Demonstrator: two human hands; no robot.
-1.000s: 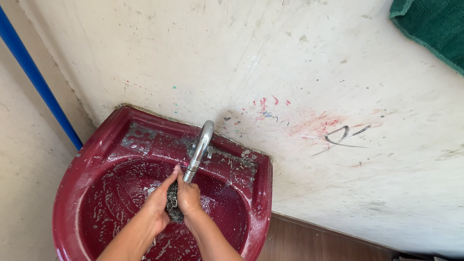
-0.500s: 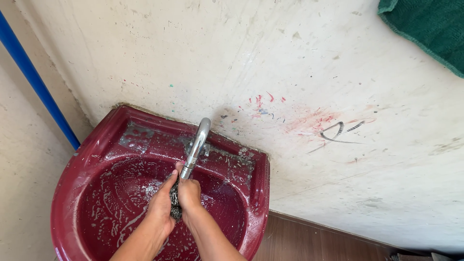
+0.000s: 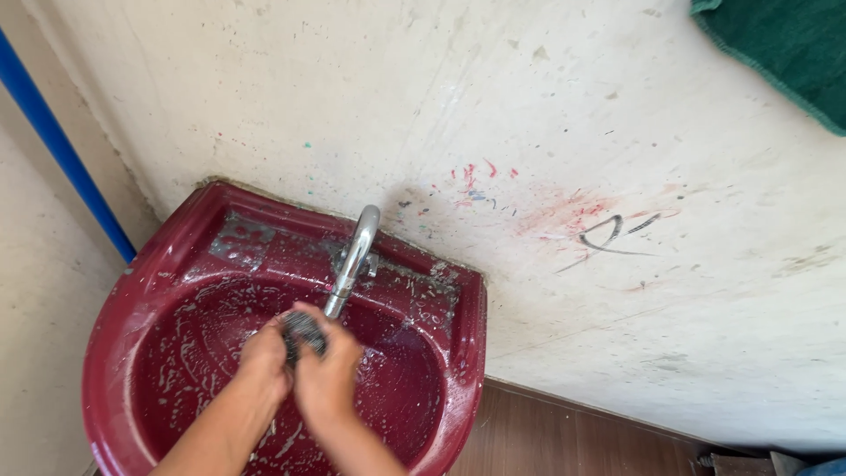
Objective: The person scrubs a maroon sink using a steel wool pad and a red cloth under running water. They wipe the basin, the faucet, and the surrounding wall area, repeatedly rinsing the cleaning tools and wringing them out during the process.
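Two hands, left hand (image 3: 262, 361) and right hand (image 3: 327, 377), gripping one steel scourer (image 3: 300, 329), one tap (image 3: 352, 257), one red basin (image 3: 123, 308).

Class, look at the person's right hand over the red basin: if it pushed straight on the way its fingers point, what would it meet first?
Probably the metal scouring pad that the right hand already presses; just beyond is the tap spout. Depth is unclear.

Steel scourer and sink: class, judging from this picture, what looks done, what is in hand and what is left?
Done: suds streak the dark red sink, so its bowl looks scrubbed. In hand: left hand and right hand squeeze the steel scourer under the tap; water flow cannot be made out. Left: foam is not yet rinsed from bowl and rim.
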